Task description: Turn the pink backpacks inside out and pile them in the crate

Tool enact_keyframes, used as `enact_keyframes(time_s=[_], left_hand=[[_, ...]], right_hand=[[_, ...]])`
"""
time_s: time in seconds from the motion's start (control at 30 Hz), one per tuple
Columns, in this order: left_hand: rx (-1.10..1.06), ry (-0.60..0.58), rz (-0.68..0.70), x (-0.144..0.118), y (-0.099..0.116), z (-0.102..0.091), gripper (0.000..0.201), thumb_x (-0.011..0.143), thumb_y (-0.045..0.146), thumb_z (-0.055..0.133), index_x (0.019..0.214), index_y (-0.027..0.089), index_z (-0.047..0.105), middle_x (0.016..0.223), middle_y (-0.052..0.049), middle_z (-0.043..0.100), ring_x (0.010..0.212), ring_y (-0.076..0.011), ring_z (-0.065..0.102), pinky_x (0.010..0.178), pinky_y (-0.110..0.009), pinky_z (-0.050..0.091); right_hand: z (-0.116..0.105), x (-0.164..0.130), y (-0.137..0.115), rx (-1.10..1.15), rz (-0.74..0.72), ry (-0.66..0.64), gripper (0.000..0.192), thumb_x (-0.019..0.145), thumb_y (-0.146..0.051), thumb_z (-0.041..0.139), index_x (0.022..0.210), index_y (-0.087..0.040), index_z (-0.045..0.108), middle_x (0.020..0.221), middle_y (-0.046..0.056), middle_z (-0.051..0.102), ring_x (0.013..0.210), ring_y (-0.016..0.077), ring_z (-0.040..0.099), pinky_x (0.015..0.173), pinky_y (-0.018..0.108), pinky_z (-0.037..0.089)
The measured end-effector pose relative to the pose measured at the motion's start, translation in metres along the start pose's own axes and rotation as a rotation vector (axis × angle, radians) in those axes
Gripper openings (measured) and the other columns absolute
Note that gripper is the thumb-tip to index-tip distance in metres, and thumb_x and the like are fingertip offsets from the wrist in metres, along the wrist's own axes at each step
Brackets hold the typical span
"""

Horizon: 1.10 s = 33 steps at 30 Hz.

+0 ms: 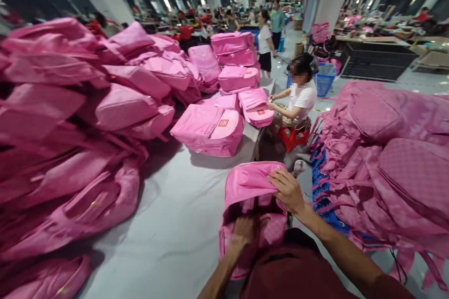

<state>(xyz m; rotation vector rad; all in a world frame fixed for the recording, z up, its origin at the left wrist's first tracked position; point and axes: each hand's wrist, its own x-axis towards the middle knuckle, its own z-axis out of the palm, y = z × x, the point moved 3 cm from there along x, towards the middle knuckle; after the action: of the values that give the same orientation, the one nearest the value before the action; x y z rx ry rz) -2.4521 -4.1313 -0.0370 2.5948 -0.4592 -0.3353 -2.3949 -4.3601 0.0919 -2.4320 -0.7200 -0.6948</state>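
Note:
A pink backpack (250,180) stands at the table's edge, close against my body, its main compartment unzipped and gaping. My right hand (287,190) grips the top panel at its right edge, fingers over the outside. My left hand (244,230) reaches into the dark opening; its fingers are blurred and partly in shadow, so whether they hold anything is unclear. Just beyond sits a closed pink backpack (210,128) with a red label on its front.
Pink backpacks (126,107) are heaped along the left of the white table (168,205). More pink bags (403,173) are piled at right over blue crates (321,182). Ahead, a person in white (300,98) sits on a red stool (293,138), handling another backpack (256,106).

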Motion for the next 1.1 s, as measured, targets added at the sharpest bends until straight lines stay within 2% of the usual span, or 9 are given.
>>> enact_keyframes(time_s=[0.2, 0.3, 0.4, 0.5, 0.63, 0.77, 0.9, 1.0, 1.1], left_hand=[[0.136, -0.289, 0.299, 0.003, 0.062, 0.007, 0.05, 0.115, 0.053, 0.053, 0.099, 0.021, 0.087, 0.1, -0.019, 0.086, 0.093, -0.0412, 0.083, 0.079, -0.049, 0.056], [0.024, -0.155, 0.564, 0.014, 0.092, -0.001, 0.032, 0.113, 0.026, 0.057, 0.131, 0.024, 0.083, 0.118, -0.012, 0.087, 0.104, -0.0348, 0.083, 0.088, -0.048, 0.062], [-0.048, 0.157, 0.773, 0.043, 0.113, -0.016, 0.052, 0.113, 0.016, 0.053, 0.157, 0.037, 0.068, 0.134, -0.006, 0.085, 0.122, -0.0289, 0.08, 0.109, -0.049, 0.062], [-0.053, 0.434, 0.652, 0.101, 0.122, -0.023, 0.06, 0.11, 0.038, 0.067, 0.169, 0.04, 0.055, 0.153, -0.012, 0.075, 0.142, -0.0376, 0.071, 0.123, -0.063, 0.055], [-0.126, 0.511, 0.555, 0.184, 0.125, -0.015, 0.098, 0.1, 0.049, 0.067, 0.185, 0.021, 0.025, 0.178, -0.027, 0.047, 0.164, -0.0494, 0.049, 0.125, -0.075, 0.05], [-0.302, 0.588, 0.604, 0.241, 0.116, -0.013, 0.07, 0.101, 0.04, 0.055, 0.17, 0.032, 0.053, 0.142, -0.017, 0.08, 0.127, -0.0371, 0.078, 0.105, -0.056, 0.063], [-0.577, 0.24, 0.397, 0.294, 0.114, -0.027, 0.037, 0.104, 0.043, 0.051, 0.107, 0.022, 0.082, 0.092, -0.008, 0.079, 0.079, -0.0235, 0.07, 0.073, -0.034, 0.053], [-0.84, -0.114, 0.061, 0.325, 0.12, -0.031, 0.056, 0.099, 0.067, 0.056, 0.069, 0.02, 0.056, 0.071, -0.001, 0.049, 0.072, -0.0173, 0.042, 0.069, -0.032, 0.036], [-0.993, -0.18, -0.195, 0.341, 0.118, -0.028, 0.073, 0.081, 0.092, 0.065, 0.066, 0.025, 0.041, 0.072, 0.003, 0.032, 0.077, -0.0169, 0.031, 0.071, -0.033, 0.032]], right_hand=[[-0.053, -0.058, 0.037, -0.025, 0.329, 0.247, 0.043, 0.117, -0.057, 0.056, 0.116, -0.027, 0.087, 0.107, 0.01, 0.086, 0.102, 0.0329, 0.083, 0.094, 0.05, 0.071], [-0.077, -0.083, 0.054, -0.12, 0.406, 0.349, 0.044, 0.116, -0.06, 0.059, 0.11, -0.027, 0.087, 0.1, 0.011, 0.085, 0.094, 0.0331, 0.083, 0.087, 0.049, 0.072], [-0.091, -0.092, 0.078, -0.23, 0.472, 0.388, 0.046, 0.117, -0.059, 0.055, 0.102, -0.027, 0.086, 0.093, 0.013, 0.083, 0.087, 0.0327, 0.082, 0.08, 0.047, 0.071], [-0.093, -0.091, 0.105, -0.335, 0.497, 0.369, 0.045, 0.117, -0.057, 0.054, 0.095, -0.029, 0.083, 0.088, 0.011, 0.081, 0.08, 0.0328, 0.081, 0.071, 0.047, 0.069], [-0.084, -0.093, 0.14, -0.311, 0.453, 0.348, 0.04, 0.117, -0.048, 0.051, 0.095, -0.035, 0.083, 0.087, 0.009, 0.081, 0.077, 0.0334, 0.081, 0.064, 0.047, 0.068], [-0.066, -0.089, 0.192, -0.087, 0.559, 0.267, 0.035, 0.113, -0.047, 0.055, 0.094, -0.037, 0.083, 0.087, 0.007, 0.082, 0.076, 0.0303, 0.081, 0.063, 0.041, 0.065], [-0.035, -0.061, 0.261, 0.253, 0.911, -0.042, 0.056, 0.099, -0.07, 0.067, 0.066, -0.025, 0.061, 0.063, 0.001, 0.059, 0.061, 0.0205, 0.059, 0.058, 0.031, 0.045], [0.001, -0.033, 0.307, 0.464, 1.078, -0.154, 0.077, 0.086, -0.094, 0.06, 0.061, -0.024, 0.04, 0.063, -0.002, 0.037, 0.063, 0.0167, 0.039, 0.06, 0.031, 0.03], [0.045, -0.012, 0.333, 0.652, 1.116, -0.197, 0.084, 0.078, -0.108, 0.047, 0.064, -0.027, 0.032, 0.068, -0.002, 0.027, 0.068, 0.0167, 0.029, 0.063, 0.034, 0.025]])
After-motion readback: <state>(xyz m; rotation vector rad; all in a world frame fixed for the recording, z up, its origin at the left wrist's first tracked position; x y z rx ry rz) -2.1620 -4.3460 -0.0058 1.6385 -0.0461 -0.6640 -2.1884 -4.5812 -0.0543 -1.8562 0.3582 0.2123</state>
